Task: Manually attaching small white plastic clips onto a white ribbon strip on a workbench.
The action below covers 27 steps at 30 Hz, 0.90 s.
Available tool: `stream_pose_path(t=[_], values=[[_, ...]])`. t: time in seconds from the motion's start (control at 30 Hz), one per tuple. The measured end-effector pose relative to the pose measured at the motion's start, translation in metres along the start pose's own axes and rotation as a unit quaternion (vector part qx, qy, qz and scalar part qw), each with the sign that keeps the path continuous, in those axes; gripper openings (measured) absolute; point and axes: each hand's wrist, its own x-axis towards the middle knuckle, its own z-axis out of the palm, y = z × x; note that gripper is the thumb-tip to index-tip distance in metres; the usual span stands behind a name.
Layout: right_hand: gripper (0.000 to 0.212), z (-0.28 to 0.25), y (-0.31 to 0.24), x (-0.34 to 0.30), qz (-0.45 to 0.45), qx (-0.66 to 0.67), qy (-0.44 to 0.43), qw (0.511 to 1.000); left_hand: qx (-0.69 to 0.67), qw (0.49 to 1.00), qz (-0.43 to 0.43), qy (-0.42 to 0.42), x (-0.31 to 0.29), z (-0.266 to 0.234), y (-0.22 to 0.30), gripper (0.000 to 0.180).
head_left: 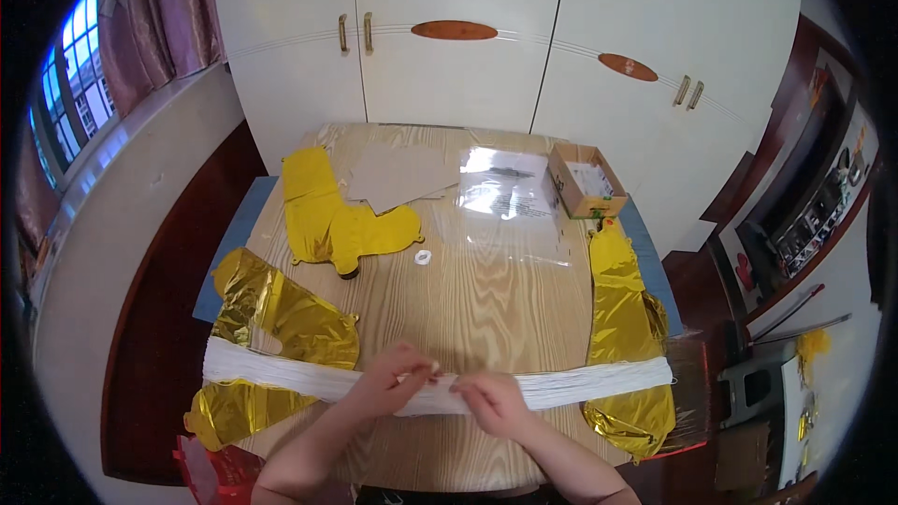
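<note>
A long bundle of white string (580, 382) stretches from left to right across the near part of the table, lying over gold foil balloons. My left hand (393, 382) is above the middle of the bundle, thumb and fingers pinched together. Close to its right, my right hand (491, 402) is also closed in a pinch, touching or just over the string. What each pinch holds is too small to make out. Under the bundle's left end is a flat gold balloon (281, 313). Another gold balloon (619, 309) lies beneath its right end.
Farther back on the wooden table (486, 309) lie another gold balloon (318, 210), brownish card sheets (398, 173), clear plastic packaging (505, 187) and a small white ring-shaped roll (423, 257). An open cardboard box (585, 182) stands at the far right. White cabinets (449, 75) rise behind.
</note>
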Motion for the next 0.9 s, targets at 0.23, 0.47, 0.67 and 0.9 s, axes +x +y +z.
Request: stream_pose_path(t=[0.23,0.47,0.67,0.9], values=[[0.011,0.003,0.0,-0.002,-0.074,0.004,-0.113,0.991,-0.01,0.996,0.035,0.08,0.004,0.007,-0.01,0.015],[0.012,0.002,0.0,-0.001,0.004,-0.068,-0.1,0.993,-0.012,0.997,0.069,-0.017,0.001,0.008,-0.001,0.014],[0.01,0.0,0.001,0.002,0.067,0.022,0.033,0.997,-0.047,0.996,0.036,-0.066,-0.003,0.002,-0.009,0.015],[0.011,0.001,-0.002,0.0,0.004,0.002,-0.027,1.0,0.091,0.989,0.104,-0.042,0.003,0.001,-0.01,0.018]])
